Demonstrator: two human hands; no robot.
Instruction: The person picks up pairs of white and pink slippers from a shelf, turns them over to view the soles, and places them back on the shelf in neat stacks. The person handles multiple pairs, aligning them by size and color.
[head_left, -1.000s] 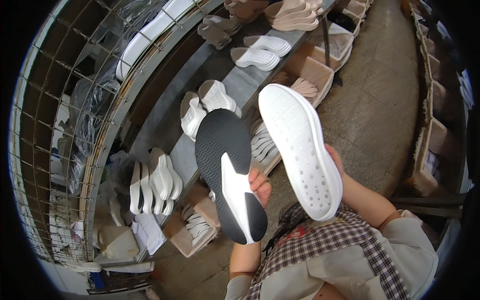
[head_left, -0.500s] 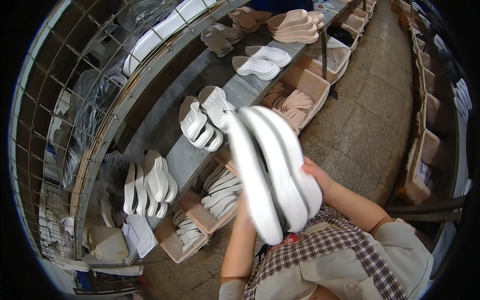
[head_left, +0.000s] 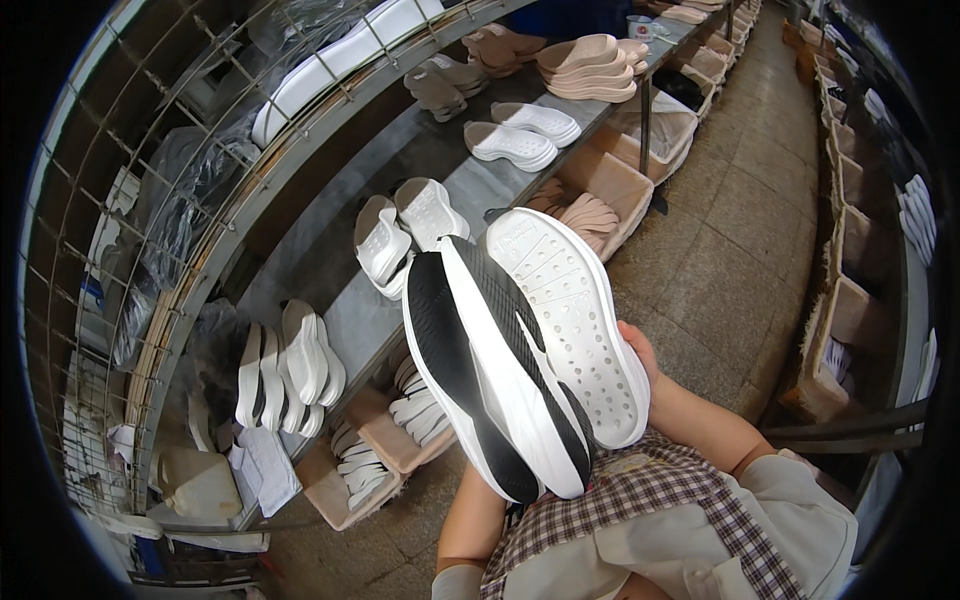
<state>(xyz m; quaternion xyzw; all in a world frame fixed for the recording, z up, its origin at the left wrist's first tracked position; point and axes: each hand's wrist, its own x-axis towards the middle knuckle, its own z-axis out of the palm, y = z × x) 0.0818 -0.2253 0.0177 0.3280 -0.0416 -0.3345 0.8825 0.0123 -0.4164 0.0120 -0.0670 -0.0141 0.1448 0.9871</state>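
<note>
Three white shoe soles are held up before me, their long sides together. The left shoe sole shows its black tread, and the middle one shows its white side wall and black underside. The right shoe sole turns its holed inner face up. My right hand grips this sole's outer edge, fingers partly showing. My left forearm runs up to the lower left end of the left sole. That hand's fingers are hidden behind the soles, which it supports.
On the long grey bench stand pairs of white soles and pinkish soles. Pink bins holding soles sit below it. A wire mesh rises at left, near a plastic jug. More bins line the right of the aisle.
The soles have been turned and fanned apart. Black treads and a holed inner face now show where mostly white side walls did. Both hands keep hold.
</note>
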